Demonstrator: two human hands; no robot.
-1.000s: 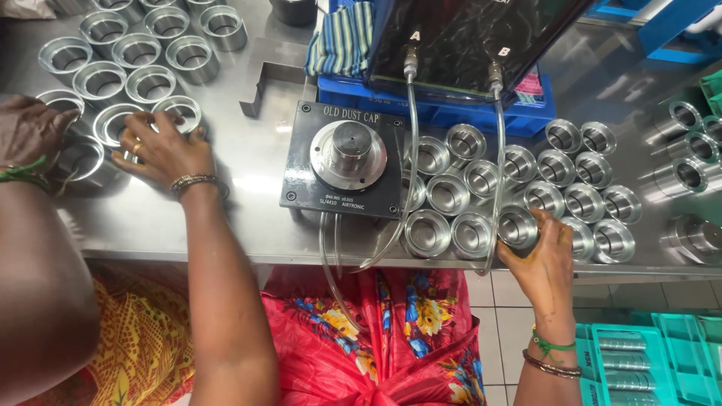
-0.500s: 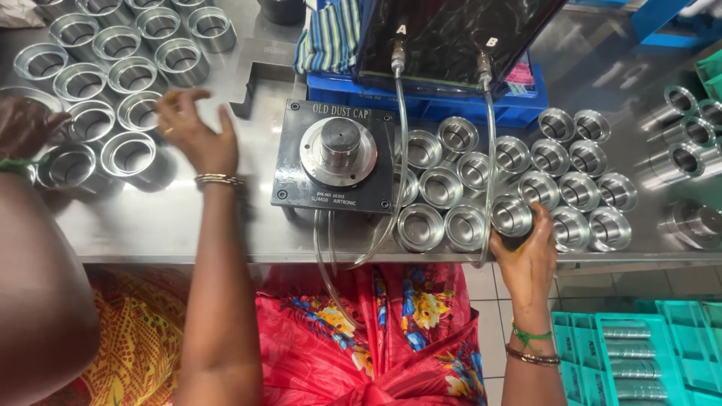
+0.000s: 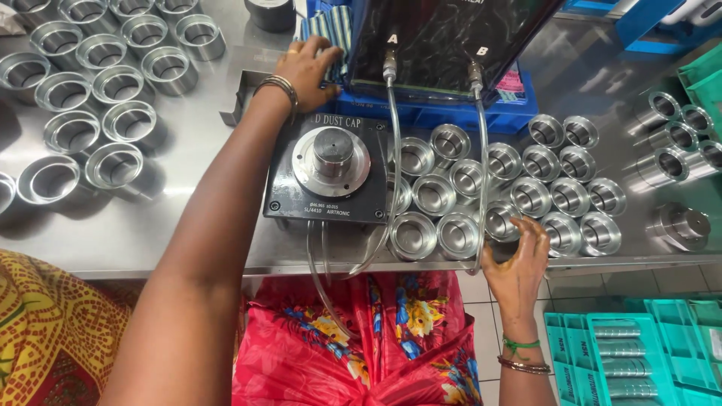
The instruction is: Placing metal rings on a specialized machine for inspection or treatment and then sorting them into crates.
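The left hand (image 3: 304,71) has left the rings at the left and crossed over the gauge block to the far side, where it now lies on a striped cloth (image 3: 331,34) beside the dark panel (image 3: 451,37); its fingers are spread loosely and clamp nothing. The right hand (image 3: 519,263) has stayed at the near edge, its fingers curled around one metal ring (image 3: 502,222) in the front row of the right-hand cluster, thumb on the near side.

The steel bench (image 3: 195,218) runs across the whole view, shiny and reflective. On its left stand larger rings (image 3: 113,165) in loose rows; on its right a tighter group of smaller rings (image 3: 553,192), with more lying on their sides farther right. Between the groups sits the black gauge block (image 3: 331,169) with a round metal post in its middle. Two clear hoses (image 3: 395,150) drop from the panel, run past the block and loop below the bench edge. A blue tray (image 3: 451,113) lies under the panel. Below the bench are a tiled floor (image 3: 602,282) and teal crates (image 3: 639,346) holding metal parts.
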